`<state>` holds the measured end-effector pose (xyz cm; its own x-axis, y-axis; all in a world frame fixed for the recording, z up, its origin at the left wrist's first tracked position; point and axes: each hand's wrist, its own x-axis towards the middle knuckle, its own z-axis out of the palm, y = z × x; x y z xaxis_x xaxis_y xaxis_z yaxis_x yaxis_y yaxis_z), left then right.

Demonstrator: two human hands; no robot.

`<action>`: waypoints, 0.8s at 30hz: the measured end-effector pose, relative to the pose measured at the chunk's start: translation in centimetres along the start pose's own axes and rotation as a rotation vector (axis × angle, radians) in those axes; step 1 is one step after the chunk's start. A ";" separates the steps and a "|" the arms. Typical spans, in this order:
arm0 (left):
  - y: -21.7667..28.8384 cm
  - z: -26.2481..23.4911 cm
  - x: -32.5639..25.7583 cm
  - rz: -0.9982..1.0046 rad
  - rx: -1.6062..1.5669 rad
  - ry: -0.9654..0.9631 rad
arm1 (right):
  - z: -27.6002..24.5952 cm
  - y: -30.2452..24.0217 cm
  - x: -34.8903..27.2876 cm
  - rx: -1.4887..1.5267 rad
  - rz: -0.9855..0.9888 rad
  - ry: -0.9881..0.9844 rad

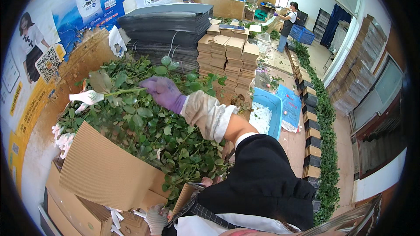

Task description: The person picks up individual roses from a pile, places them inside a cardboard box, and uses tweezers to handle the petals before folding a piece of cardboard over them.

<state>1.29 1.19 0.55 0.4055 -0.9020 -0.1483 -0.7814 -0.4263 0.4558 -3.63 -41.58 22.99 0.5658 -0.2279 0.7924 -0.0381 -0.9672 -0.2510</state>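
Observation:
Purple-gloved, my right hand (164, 94) is closed round the green stem of a rose (124, 91) above the leafy heap. A white foam net (89, 97) covers the flower head, which points left. Under the hand lies a thick pile of leafy rose stems (166, 126). Low in the view, my left hand (157, 219) shows only in part, in a greyish glove, beside corrugated cardboard. Its fingers are mostly hidden, so what it holds is unclear. A large ribbed cardboard sheet (105, 170) leans over the near side of the pile. More net-covered heads (64, 142) show at the left edge.
Black sheets (164, 30) and brown cardboard pieces (227, 57) are stacked behind the pile. A blue tub (273, 109) holds white nets. Wrapped bundles with leaves line the floor in a long row (321, 148). Another person (286, 24) stands at the far bench.

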 end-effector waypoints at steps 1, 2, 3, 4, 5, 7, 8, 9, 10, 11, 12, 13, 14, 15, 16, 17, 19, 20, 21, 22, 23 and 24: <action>0.0 0.1 -0.1 0.012 -0.001 0.019 | 0.3 0.1 -0.9 0.040 -0.001 -0.007; -0.1 0.2 -0.1 0.024 -0.003 0.039 | 0.6 0.1 -1.6 0.078 -0.002 -0.014; -0.1 0.2 -0.1 0.021 0.004 0.017 | 0.9 0.1 -2.1 0.111 0.010 -0.025; 0.0 0.1 0.0 0.016 0.012 -0.003 | 1.2 0.1 -2.5 0.146 0.022 -0.035; 0.0 0.0 0.0 0.011 0.020 -0.023 | 1.4 0.2 -2.9 0.181 0.034 -0.044; -0.3 0.4 0.1 -0.017 0.000 -0.037 | 1.7 0.3 -3.3 0.208 0.026 -0.060; -0.3 0.5 0.2 -0.030 -0.011 -0.044 | 1.8 0.4 -3.5 0.221 0.022 -0.068; -0.2 0.5 0.3 0.001 -0.006 -0.045 | 1.8 0.6 -3.7 0.234 0.017 -0.076; -0.2 0.3 0.5 0.031 -0.001 -0.044 | 1.8 0.4 -3.6 0.242 0.009 -0.081; -0.1 0.2 0.6 0.059 0.005 -0.042 | 1.5 0.0 -3.5 0.252 -0.001 -0.086; -0.4 0.6 0.8 0.044 0.006 -0.046 | 1.4 -0.1 -3.4 0.262 -0.013 -0.093; -0.7 0.8 0.9 0.031 0.006 -0.050 | 1.6 -0.1 -3.4 0.248 -0.031 -0.101; -0.9 0.9 0.8 0.015 0.004 -0.050 | 1.9 0.0 -3.2 0.235 -0.053 -0.110; -1.1 1.0 0.8 0.036 0.002 -0.027 | 2.4 0.0 -2.9 0.227 -0.080 -0.121; -0.2 -0.2 0.4 0.030 0.000 -0.001 | 3.2 -0.4 -2.6 0.390 -0.024 -0.128; 0.7 -1.1 -0.1 0.014 -0.006 0.014 | 3.5 -0.3 -2.7 0.480 0.017 -0.149; 1.9 -2.8 -0.6 -0.028 0.053 -0.002 | 4.5 -1.1 -3.2 0.665 0.054 -0.187; 2.6 -3.5 -0.4 -0.073 0.077 -0.065 | 3.9 -2.0 -3.5 0.622 0.004 -0.230; 3.0 -3.7 -0.2 -0.079 0.034 -0.060 | 3.7 -2.3 -4.0 0.511 -0.045 -0.302; 3.7 -4.4 0.1 -0.080 -0.001 -0.057 | 3.8 -2.1 -4.9 0.376 -0.050 -0.401; 2.5 -3.4 0.1 -0.010 -0.041 0.008 | 5.2 -1.6 -6.1 0.089 -0.082 -0.569; 2.6 -3.4 -0.1 -0.030 -0.051 0.001 | 6.4 -1.9 -6.8 0.000 -0.065 -0.712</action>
<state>0.84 0.37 4.71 0.4285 -0.8890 -0.1616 -0.7441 -0.4486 0.4951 -2.14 -37.47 14.54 0.9674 -0.0412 0.2500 0.0142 -0.9763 -0.2159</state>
